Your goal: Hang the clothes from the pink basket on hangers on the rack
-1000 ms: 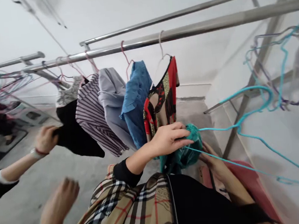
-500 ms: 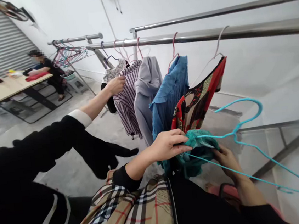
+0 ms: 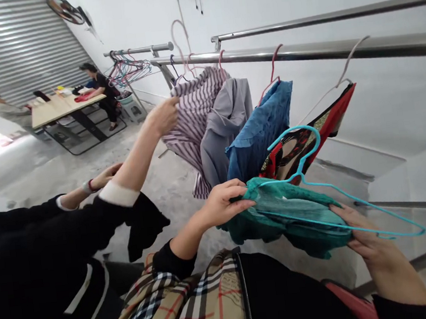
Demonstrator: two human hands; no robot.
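Note:
My left hand (image 3: 227,203) and my right hand (image 3: 374,241) pinch opposite ends of a teal sheer garment (image 3: 299,219), stretching it out in front of me. A teal plastic-coated wire hanger (image 3: 340,212) lies inside or against the fabric, its hook (image 3: 295,140) rising above it. My right hand is near the hanger's far shoulder. A co-worker's hand (image 3: 163,116) touches a purple-striped shirt (image 3: 193,116) on the rail. The co-worker's other hand (image 3: 102,176) is lower, near a black garment (image 3: 144,227).
Grey (image 3: 226,122), blue (image 3: 259,129) and red patterned (image 3: 331,121) garments hang from a steel rail (image 3: 300,51). Behind, several hangers hang on another rack (image 3: 127,69). Two people sit or stand at a wooden table (image 3: 63,109) before a roller shutter (image 3: 10,43).
The teal garment is now spread wide between my hands, with the hanger lying flat across it. The co-worker's hand has risen to the striped shirt. The view has turned left.

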